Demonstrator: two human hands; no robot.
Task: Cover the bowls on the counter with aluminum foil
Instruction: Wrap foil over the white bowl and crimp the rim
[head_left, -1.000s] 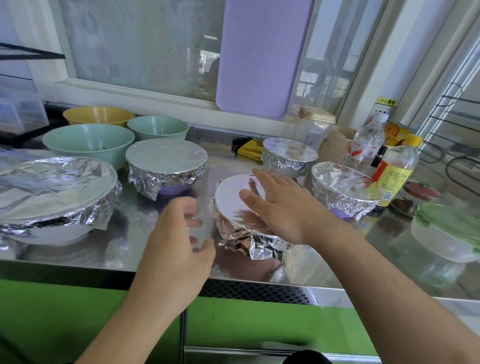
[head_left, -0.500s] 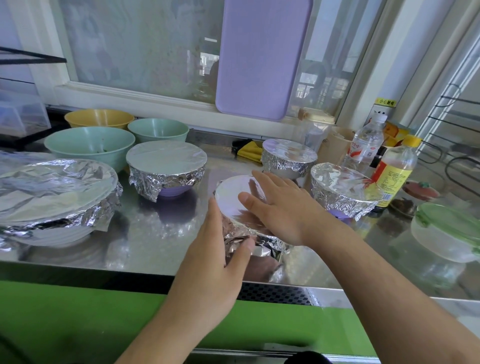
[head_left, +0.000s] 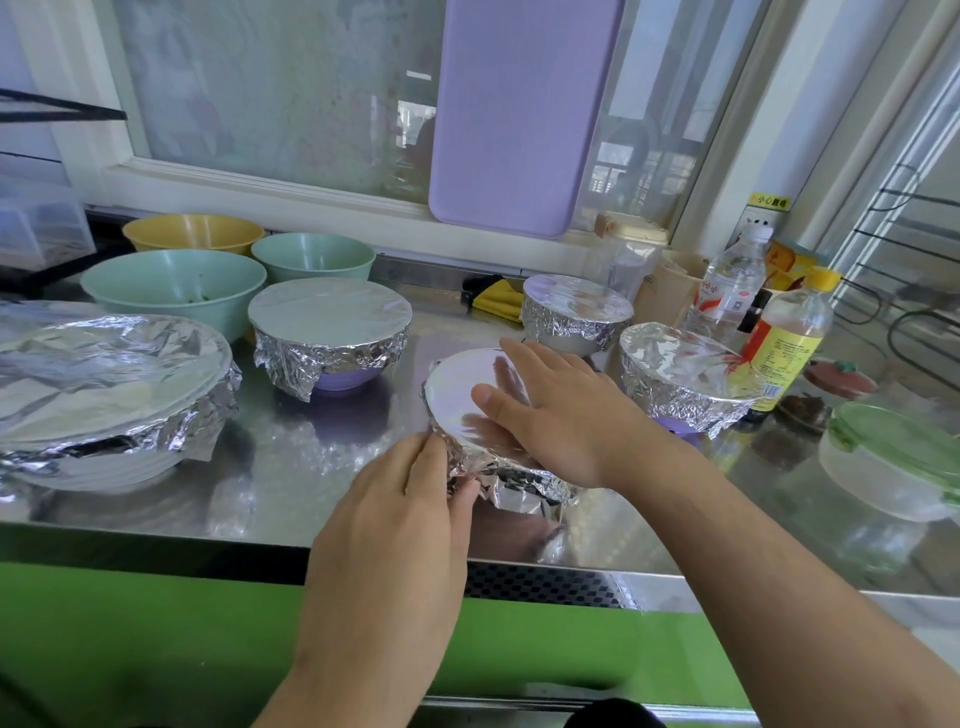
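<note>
A small foil-covered bowl (head_left: 457, 400) stands near the counter's front edge. My right hand (head_left: 561, 410) lies flat on its foil top, fingers straight. My left hand (head_left: 400, 499) presses the crumpled foil skirt against the bowl's near left side, fingers wrapped on the foil. Other foil-covered bowls: a large one (head_left: 104, 384) at the left, a purple one (head_left: 330, 332) behind, one at the back (head_left: 576, 312) and one at the right (head_left: 680, 379). Bare bowls stand at the back left: a big green one (head_left: 174, 283), a small green one (head_left: 314, 257) and a yellow one (head_left: 192, 234).
Steel counter (head_left: 311, 467) with a green cabinet front below. At the right stand a water bottle (head_left: 727, 291), a yellow-capped bottle (head_left: 784, 343) and a clear container with a green lid (head_left: 898, 462). A purple cutting board (head_left: 519, 114) leans on the window. A yellow cloth (head_left: 498, 301) lies at the back.
My left hand has moved right from above the counter to the bowl's near left side and now presses the foil there. My right hand stays on the foil top.
</note>
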